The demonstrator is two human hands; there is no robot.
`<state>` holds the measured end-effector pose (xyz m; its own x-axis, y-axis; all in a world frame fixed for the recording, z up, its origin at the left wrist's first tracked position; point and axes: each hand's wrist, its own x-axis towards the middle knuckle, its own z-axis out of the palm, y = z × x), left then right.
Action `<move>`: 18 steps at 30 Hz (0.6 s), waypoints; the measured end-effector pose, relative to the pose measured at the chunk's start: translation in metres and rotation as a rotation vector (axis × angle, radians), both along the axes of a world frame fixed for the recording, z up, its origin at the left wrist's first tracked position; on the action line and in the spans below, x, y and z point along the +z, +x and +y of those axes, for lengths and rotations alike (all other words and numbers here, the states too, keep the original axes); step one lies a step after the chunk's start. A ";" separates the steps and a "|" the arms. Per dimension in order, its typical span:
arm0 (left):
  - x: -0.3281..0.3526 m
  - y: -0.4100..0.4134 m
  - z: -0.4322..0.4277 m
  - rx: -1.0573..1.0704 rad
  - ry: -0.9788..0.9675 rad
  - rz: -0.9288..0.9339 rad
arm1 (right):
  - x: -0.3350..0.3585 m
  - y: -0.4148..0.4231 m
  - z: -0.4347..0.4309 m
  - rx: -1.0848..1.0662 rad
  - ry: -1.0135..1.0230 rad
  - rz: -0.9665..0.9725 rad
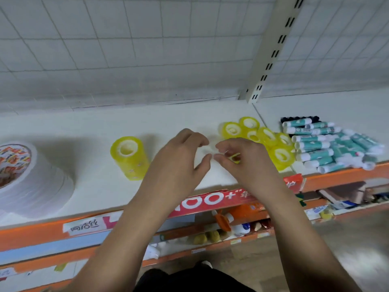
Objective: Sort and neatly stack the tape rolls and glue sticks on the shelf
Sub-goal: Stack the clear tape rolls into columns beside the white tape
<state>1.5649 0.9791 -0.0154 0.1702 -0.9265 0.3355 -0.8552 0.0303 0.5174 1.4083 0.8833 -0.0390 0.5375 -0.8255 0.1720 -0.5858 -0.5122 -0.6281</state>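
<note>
Task partly done. One upright stack of yellow tape rolls stands on shelf, left of both hands. Loose yellow rolls lie clustered at right, just beside jumbled glue sticks; neither sorted. Right hand pinches thin yellow roll. Left hand loosely spread, empty, close by. Most stacking left.

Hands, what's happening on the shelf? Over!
Left hand empty, fingers curved. Right hand pinches yellow tape roll. Loose tape rolls, glue sticks piled right. Nothing blocking.
</note>
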 end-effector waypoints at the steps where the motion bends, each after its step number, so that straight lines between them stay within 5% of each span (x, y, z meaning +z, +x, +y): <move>1: -0.004 -0.006 -0.010 -0.013 0.037 -0.002 | 0.001 -0.012 -0.004 -0.034 -0.011 0.000; 11: -0.024 -0.046 -0.068 -0.095 0.201 -0.051 | -0.006 -0.069 -0.048 -0.247 -0.153 -0.013; 18: -0.028 -0.054 -0.096 -0.065 0.177 -0.070 | -0.014 -0.075 -0.077 -0.215 -0.101 0.182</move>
<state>1.5106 0.8831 -0.0437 0.0903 -0.9804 0.1750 -0.8886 0.0000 0.4587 1.3337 0.8067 -0.0528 0.3820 -0.9072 0.1764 -0.7856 -0.4193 -0.4550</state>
